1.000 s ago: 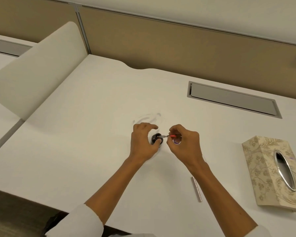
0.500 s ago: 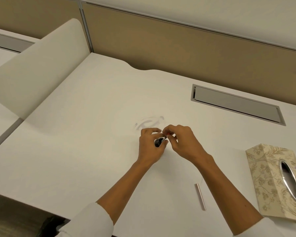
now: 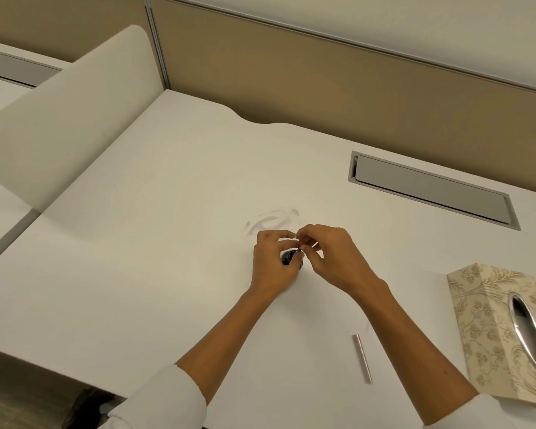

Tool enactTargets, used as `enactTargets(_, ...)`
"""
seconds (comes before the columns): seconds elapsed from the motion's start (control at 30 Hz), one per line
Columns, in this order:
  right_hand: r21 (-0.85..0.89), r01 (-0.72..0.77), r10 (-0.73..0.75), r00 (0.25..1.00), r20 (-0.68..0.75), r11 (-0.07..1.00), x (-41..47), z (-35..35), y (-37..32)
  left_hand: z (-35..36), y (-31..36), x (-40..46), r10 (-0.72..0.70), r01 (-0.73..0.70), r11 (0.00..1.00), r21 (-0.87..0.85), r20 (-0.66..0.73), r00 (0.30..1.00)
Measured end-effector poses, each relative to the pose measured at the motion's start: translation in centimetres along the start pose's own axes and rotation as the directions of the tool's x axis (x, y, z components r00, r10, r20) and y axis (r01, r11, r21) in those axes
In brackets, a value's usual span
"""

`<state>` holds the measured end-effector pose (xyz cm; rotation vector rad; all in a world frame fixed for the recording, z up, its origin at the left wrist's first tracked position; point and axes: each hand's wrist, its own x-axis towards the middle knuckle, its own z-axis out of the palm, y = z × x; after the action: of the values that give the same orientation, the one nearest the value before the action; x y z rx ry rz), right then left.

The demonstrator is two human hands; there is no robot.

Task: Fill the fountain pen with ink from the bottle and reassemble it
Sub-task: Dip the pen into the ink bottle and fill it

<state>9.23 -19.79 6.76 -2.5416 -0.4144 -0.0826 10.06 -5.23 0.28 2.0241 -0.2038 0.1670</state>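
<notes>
Centrally, I wrap my left hand [image 3: 273, 264] around the small dark ink bottle [image 3: 288, 257] to steady it while my right hand [image 3: 328, 255] pinches the thin red-tipped pen section [image 3: 302, 246] over its mouth.

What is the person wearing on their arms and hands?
White sleeves cover both upper arms, the left sleeve and the right sleeve, pushed back around the elbows so the forearms are bare. The left hand and right hand wear no gloves. No rings, watch or bracelet show from this view.
</notes>
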Motion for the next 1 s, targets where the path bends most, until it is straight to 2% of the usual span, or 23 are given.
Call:
enactTargets(0.57,-0.032,0.016,-0.016,1.0,0.002,0.999,-0.08,0.18,0.42,0.19,-0.36,0.08,-0.004,0.004,1.0,-0.012,0.013,1.0)
enactTargets(1.0,-0.175,0.07,-0.077,0.996,-0.033,0.982,-0.28,0.32,0.25,0.08,-0.41,0.42,-0.048,0.048,0.999,0.008,0.038,0.998)
